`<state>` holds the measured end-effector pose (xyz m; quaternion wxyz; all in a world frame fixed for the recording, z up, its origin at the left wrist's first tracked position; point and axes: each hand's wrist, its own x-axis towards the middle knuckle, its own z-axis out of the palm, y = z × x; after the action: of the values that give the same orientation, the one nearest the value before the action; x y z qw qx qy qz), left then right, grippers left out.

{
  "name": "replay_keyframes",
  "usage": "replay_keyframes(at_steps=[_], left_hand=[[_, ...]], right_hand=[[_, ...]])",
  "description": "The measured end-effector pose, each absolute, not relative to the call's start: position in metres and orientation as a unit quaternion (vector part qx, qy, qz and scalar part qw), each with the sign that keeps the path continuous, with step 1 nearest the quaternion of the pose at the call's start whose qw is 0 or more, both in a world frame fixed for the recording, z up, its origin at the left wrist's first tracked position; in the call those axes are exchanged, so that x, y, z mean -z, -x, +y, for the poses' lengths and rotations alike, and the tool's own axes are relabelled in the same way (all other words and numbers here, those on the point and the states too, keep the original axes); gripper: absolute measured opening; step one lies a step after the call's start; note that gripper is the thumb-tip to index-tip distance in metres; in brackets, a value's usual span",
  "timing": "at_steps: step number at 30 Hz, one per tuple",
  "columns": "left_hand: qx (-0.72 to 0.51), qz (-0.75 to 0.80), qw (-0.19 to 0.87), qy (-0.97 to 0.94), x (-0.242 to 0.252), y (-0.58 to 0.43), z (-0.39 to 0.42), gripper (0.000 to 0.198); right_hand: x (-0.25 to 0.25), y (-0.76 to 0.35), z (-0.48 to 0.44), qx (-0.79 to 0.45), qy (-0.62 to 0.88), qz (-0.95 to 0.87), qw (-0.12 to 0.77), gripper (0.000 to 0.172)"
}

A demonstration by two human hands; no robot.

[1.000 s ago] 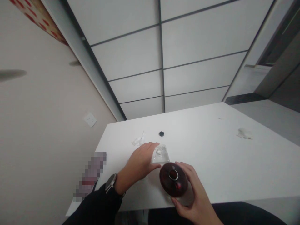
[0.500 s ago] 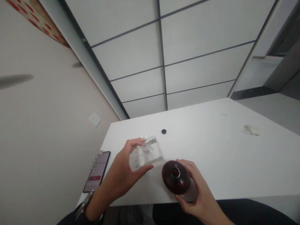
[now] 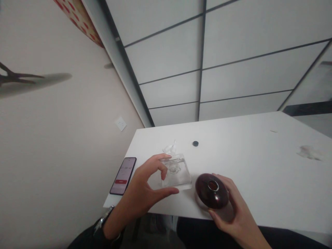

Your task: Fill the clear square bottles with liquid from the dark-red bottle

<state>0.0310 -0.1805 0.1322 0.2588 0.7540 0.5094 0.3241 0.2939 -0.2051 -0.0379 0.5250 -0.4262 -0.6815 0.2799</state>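
We found the left hand (image 3: pixel 144 188) curved around the left side of a clear block (image 3: pixel 178 178); its grip we could not determine. Apart from it, the right hand (image 3: pixel 240 211) clasped a dark red vessel (image 3: pixel 207 193) beside the block. Beyond, we noted a black disc (image 3: pixel 195 143) on the tabletop (image 3: pixel 249 155).

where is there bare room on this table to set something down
Between the small dark cap and the pale scrap, on the white table. Crowded around the left hand, clear block, dark red container and right hand.
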Motion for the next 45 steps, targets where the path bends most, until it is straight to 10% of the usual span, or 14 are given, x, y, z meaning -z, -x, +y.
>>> replay_keyframes(at_steps=[45], left_hand=[[-0.15,0.486,0.192,-0.839,-0.166,-0.044,-0.175,0.065]], right_hand=[[0.017,-0.298,-0.201,-0.408,0.352,-0.676,0.503,0.067]])
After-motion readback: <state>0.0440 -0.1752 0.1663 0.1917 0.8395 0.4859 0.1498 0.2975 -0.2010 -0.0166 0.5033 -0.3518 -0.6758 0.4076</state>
